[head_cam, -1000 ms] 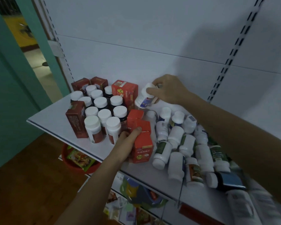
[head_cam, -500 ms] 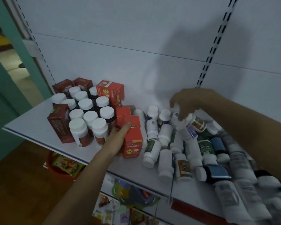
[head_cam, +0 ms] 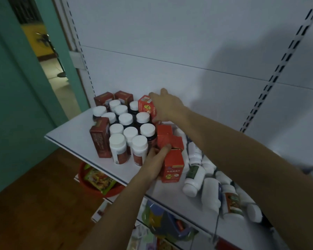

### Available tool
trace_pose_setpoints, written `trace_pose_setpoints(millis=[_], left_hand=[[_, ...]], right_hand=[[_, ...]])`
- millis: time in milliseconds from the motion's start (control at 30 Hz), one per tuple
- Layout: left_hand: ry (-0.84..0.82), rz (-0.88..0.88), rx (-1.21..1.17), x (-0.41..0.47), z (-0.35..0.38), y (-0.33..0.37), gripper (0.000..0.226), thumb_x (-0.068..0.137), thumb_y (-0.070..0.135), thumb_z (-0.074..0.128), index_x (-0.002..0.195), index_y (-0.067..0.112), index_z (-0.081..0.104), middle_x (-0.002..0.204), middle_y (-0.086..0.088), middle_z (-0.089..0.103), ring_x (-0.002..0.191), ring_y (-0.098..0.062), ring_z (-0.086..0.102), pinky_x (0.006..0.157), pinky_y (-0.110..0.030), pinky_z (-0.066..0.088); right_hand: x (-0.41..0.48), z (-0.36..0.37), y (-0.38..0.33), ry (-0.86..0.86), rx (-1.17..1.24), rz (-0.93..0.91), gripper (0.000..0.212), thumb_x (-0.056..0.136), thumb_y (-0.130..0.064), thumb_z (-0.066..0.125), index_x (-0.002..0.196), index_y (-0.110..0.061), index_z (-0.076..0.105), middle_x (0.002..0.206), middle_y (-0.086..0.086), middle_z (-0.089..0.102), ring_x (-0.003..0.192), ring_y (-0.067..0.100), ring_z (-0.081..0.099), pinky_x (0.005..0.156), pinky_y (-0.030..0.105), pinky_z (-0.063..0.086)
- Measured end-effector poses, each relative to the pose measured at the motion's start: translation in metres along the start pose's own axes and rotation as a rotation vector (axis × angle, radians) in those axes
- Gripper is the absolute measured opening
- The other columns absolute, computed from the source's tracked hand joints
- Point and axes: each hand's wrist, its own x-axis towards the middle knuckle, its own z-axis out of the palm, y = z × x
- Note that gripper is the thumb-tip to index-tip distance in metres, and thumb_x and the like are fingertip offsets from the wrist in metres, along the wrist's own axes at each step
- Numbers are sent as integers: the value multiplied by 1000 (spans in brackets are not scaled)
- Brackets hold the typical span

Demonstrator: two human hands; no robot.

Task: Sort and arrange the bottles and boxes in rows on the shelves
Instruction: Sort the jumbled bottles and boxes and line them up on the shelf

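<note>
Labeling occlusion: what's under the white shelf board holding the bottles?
A round red plastic basin holding colourful packets, and more mixed packets lower down. The white shelf board covers the basin's far part and everything further back.

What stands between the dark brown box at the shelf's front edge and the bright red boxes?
Upright white-capped bottles, packed in rows, as the head view shows.
</note>
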Motion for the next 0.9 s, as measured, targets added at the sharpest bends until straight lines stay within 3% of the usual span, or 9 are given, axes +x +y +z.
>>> trace_pose_setpoints(millis=[100,167,267,367,467,600,767,900], left_hand=[[10,0,2,2,0,0,58,92,54,63,139,23,49,117,-3,72,96,-16,74,77,-29,59],[8,-8,8,3,-1,-1,59,91,56,63,138,22,49,117,-3,72,97,-17,74,80,-31,59],[-6,1,4,1,-1,0,52,94,53,60,135,24,49,115,-4,72,94,-16,73,73,-26,58],[3,-8,14,2,0,0,59,93,57,60,138,23,46,117,-4,71,96,-18,73,79,-31,58],[15,-22,33,4,2,-1,67,91,61,60,143,23,43,119,-3,70,99,-19,72,87,-37,58],[17,-24,23,2,4,1,67,93,61,58,145,24,40,120,-2,69,97,-17,72,77,-31,56],[21,-7,16,1,3,-2,65,92,59,60,143,24,41,121,-4,69,101,-20,72,92,-41,58],[31,0,4,1,2,-4,60,93,58,60,139,24,43,121,-4,69,100,-19,72,86,-35,59]], right_hand=[[-1,9,-1,86,-194,-43,81,66,-35,84,134,-18,43,119,13,47,89,33,66,69,45,58],[-6,4,2,129,-164,-82,80,67,-39,82,133,-18,42,118,10,52,94,31,64,66,40,54],[-14,-11,12,192,-111,-152,68,72,-46,76,124,-18,41,105,4,54,92,28,59,60,36,44],[-23,-40,26,176,-49,-155,67,75,-55,71,126,-18,49,112,7,54,95,31,60,67,38,47],[-32,-64,41,53,-58,-106,72,77,-61,67,134,-20,53,122,10,56,105,33,59,82,39,50],[-33,-60,43,-47,-68,-66,63,82,-56,64,130,-17,58,117,13,59,104,33,59,82,38,51],[-28,-55,29,13,-40,-47,43,87,-47,57,120,-20,64,112,10,56,97,34,59,77,37,48],[-27,-52,26,97,-55,-92,42,92,-49,53,124,-23,62,110,10,57,94,35,61,73,36,45]])
